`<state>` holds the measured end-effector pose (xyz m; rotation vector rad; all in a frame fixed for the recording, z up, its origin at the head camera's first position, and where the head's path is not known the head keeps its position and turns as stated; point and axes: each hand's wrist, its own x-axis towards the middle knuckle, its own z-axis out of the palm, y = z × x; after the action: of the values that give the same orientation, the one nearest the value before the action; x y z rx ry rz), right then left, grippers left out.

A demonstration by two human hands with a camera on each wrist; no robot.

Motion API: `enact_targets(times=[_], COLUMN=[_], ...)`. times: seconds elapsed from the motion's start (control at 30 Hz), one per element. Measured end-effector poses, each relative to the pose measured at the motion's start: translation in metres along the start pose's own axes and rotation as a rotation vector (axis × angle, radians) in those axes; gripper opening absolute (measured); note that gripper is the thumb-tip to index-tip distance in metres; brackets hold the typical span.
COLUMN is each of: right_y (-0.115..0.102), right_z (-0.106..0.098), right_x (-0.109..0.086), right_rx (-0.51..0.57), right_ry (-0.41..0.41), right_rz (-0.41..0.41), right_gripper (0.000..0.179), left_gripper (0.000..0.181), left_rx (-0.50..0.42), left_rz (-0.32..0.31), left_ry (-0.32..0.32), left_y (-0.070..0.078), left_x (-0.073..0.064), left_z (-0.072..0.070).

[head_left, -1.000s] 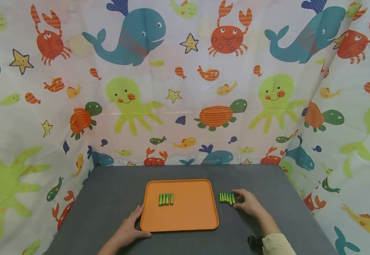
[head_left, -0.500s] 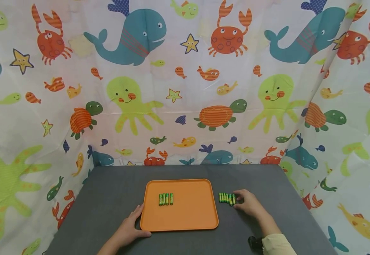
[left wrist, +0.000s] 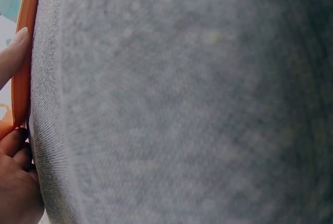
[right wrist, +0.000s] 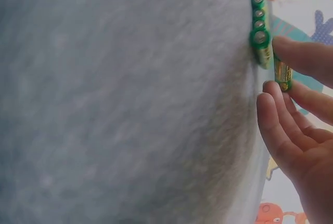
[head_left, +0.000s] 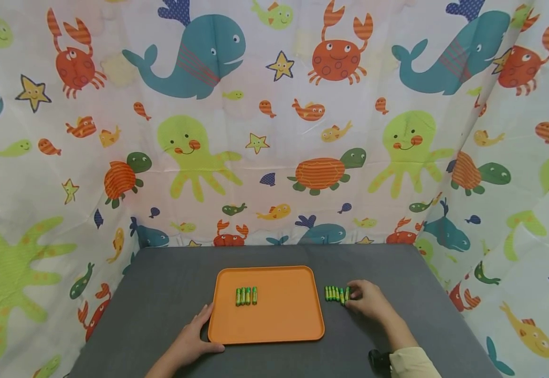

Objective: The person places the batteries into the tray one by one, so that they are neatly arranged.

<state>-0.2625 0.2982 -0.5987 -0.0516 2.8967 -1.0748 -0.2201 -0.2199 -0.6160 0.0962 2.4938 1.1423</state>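
Observation:
Several green batteries (head_left: 246, 296) stand side by side on an orange tray (head_left: 284, 315). My left hand (head_left: 190, 336) holds the tray at its front left corner, thumb along the front rim and fingers against the left side. In the left wrist view the thumb touches the tray's wall (left wrist: 23, 86). Right of the tray lies a row of green batteries (head_left: 333, 293). My right hand (head_left: 369, 301) pinches one battery (right wrist: 282, 74) between thumb and fingers, just off the row's right end. The nearest battery (right wrist: 260, 47) in the row lies slightly askew.
A dark grey table (head_left: 170, 278) carries everything. Behind it and at both sides hangs a white curtain (head_left: 274, 184) printed with sea animals. A black object (head_left: 378, 360) sits at the right forearm by the pale sleeve (head_left: 413, 362).
The pinched battery has shifted slightly right, apart from the row, and the battery beside it now leans askew. My left hand and the tray have stayed in place.

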Motion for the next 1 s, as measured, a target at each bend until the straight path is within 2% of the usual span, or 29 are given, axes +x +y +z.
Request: enact_targets(times=[0.23, 0.67, 1.0], right_y=[-0.014, -0.057, -0.088], right_z=[-0.004, -0.009, -0.004], right_x=[0.001, 0.003, 0.014], right_rx=[0.05, 0.102, 0.12], right_ry=[0.005, -0.01, -0.048], right_rz=[-0.037, -0.111, -0.154], right_gripper=[0.053, 0.05, 0.049], left_gripper=[0.119, 0.12, 0.12], left_rx=[-0.001, 0.021, 0.027], left_rz=[-0.018, -0.009, 0.002], left_ry=[-0.005, 0.013, 0.02], left_y=[0.001, -0.002, -0.002], left_x=[0.002, 0.002, 0.001], left_z=[0.0, 0.003, 0.004])
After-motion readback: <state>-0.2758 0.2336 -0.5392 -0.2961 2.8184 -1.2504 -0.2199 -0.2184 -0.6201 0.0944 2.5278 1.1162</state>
